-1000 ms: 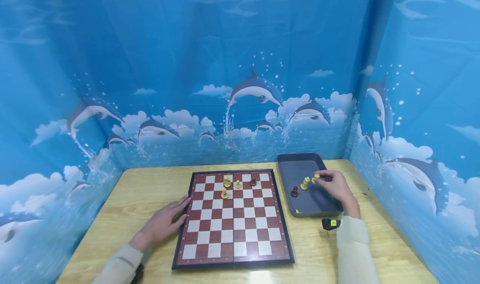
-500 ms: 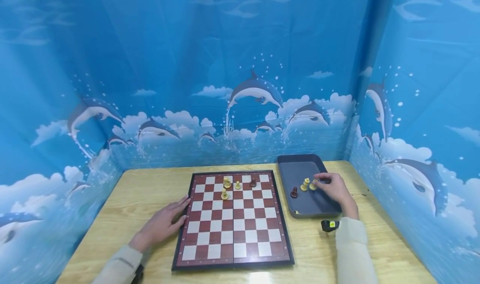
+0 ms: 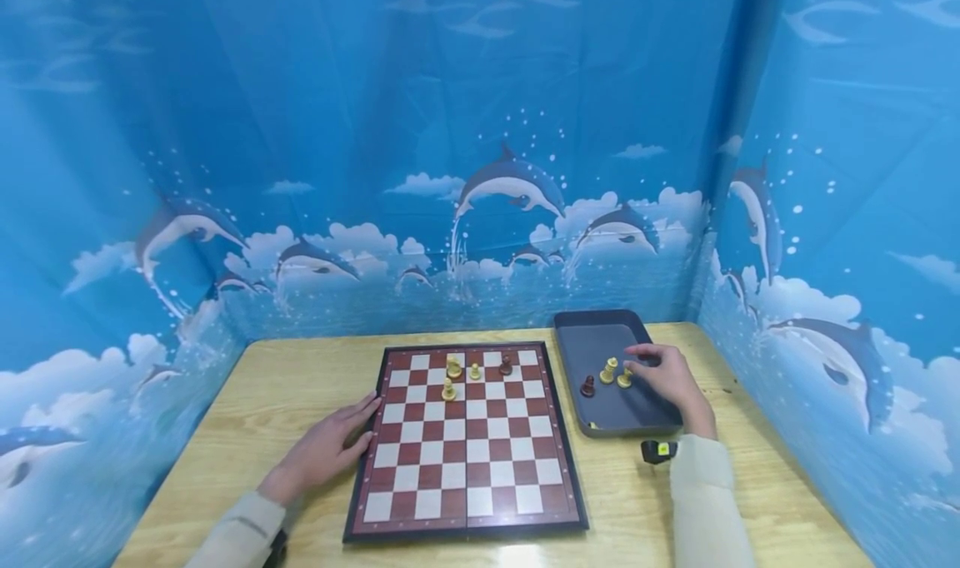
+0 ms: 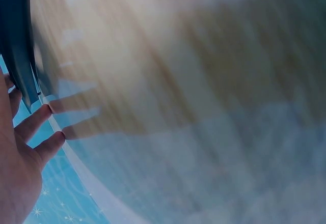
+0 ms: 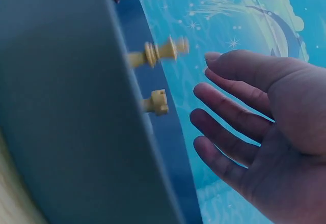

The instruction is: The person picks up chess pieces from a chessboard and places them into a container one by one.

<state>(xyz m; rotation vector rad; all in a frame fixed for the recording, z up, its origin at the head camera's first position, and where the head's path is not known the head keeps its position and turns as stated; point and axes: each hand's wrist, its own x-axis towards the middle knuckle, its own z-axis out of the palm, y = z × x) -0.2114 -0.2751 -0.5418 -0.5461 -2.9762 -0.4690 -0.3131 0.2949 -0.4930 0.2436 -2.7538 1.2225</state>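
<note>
My right hand (image 3: 667, 378) hovers over the dark grey tray (image 3: 600, 322), fingers loosely extended and holding nothing. Close to its fingertips stands a cream rook (image 5: 159, 102), beside a taller cream king (image 3: 608, 371). A dark brown chess piece (image 3: 588, 386) stands to their left. In the right wrist view the fingers are apart from the king and rook, whose lower parts the tray wall hides. At the left edge of the chessboard (image 3: 467, 451) lies my left hand (image 3: 322, 451), fingertips touching the frame. The left wrist view shows its spread fingers against the table.
Near the board's far side stand a cream knight (image 3: 453, 366), two cream pawns (image 3: 448, 389) and a dark piece (image 3: 506, 366). A small yellow piece (image 3: 593, 425) shows at the tray's near wall. Dolphin-printed curtains (image 3: 480, 176) enclose the table.
My right hand has lowered the cream rook into the tray beside the king and let go of it. The fingers have parted from it. My left hand has stayed in place.
</note>
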